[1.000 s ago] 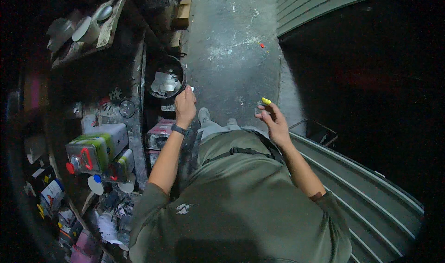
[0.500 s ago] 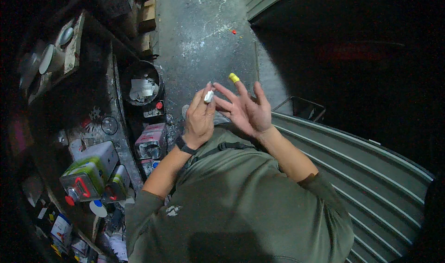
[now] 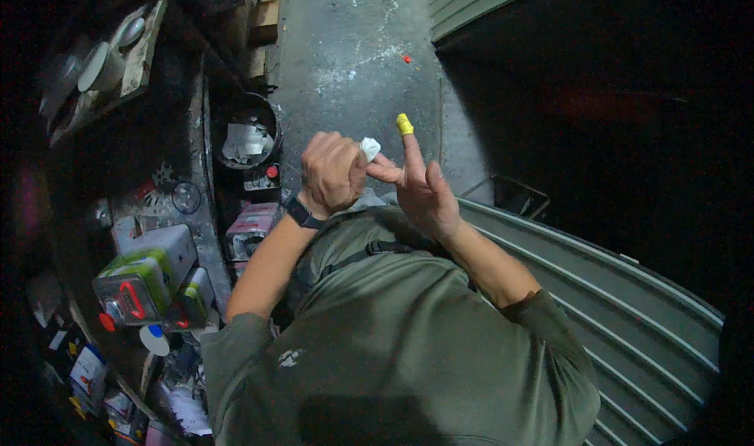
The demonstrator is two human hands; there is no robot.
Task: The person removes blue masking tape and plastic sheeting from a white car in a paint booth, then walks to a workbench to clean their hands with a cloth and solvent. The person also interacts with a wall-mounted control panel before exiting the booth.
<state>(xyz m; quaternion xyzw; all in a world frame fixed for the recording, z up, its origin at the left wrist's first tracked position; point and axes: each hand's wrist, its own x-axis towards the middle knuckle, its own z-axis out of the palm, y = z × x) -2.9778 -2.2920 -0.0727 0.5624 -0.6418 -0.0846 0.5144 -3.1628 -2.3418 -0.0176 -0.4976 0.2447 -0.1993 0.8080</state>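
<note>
My left hand [image 3: 334, 173], with a dark watch on the wrist, is closed in a loose fist. A small crumpled white piece [image 3: 370, 148], cloth or paper-like, sticks out at its thumb side. My right hand [image 3: 428, 191] is palm up, its index finger stretched out and tipped with a yellow finger wrap [image 3: 404, 124]. Its other fingers reach left to the fist and the white piece; their tips are partly hidden there. I cannot tell if the white piece covers one of these fingertips.
On my left stands a cluttered workbench with metal cans [image 3: 145, 277]. A round black bin [image 3: 255, 144] holds white scraps. Grey corrugated metal [image 3: 597, 281] runs along my right. A small red object [image 3: 407, 59] lies on the concrete floor [image 3: 345, 30] ahead.
My left hand has turned and curled from a fingertip pinch into a fist, with the white piece now nearer the right fingers. The right hand's fingers have drawn closer to it.
</note>
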